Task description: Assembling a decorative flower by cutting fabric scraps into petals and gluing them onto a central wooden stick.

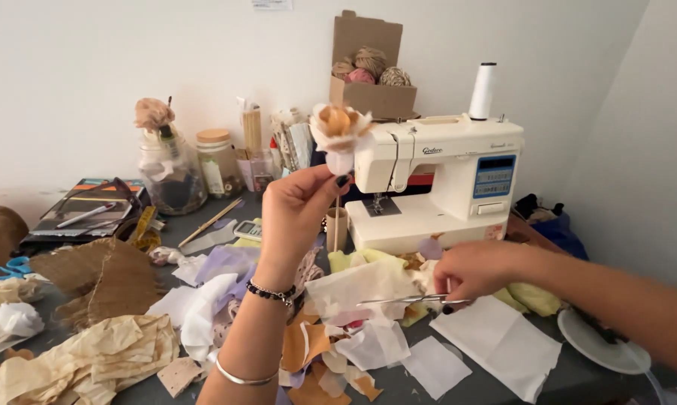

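Fabric flower (340,129) raised above cluttered tabletop (398,386), base pinched in left hand (297,206). Right hand (473,268) closed around scissors (410,300). Best kept steady and upright; blades low over scraps (368,349).

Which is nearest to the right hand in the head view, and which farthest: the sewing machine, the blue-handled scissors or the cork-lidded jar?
From the right hand, nearest first:
1. Sewing machine, just behind the hand at the right of the table.
2. Cork-lidded jar, at the back, left of centre by the wall.
3. Blue-handled scissors, at the table's far left edge.
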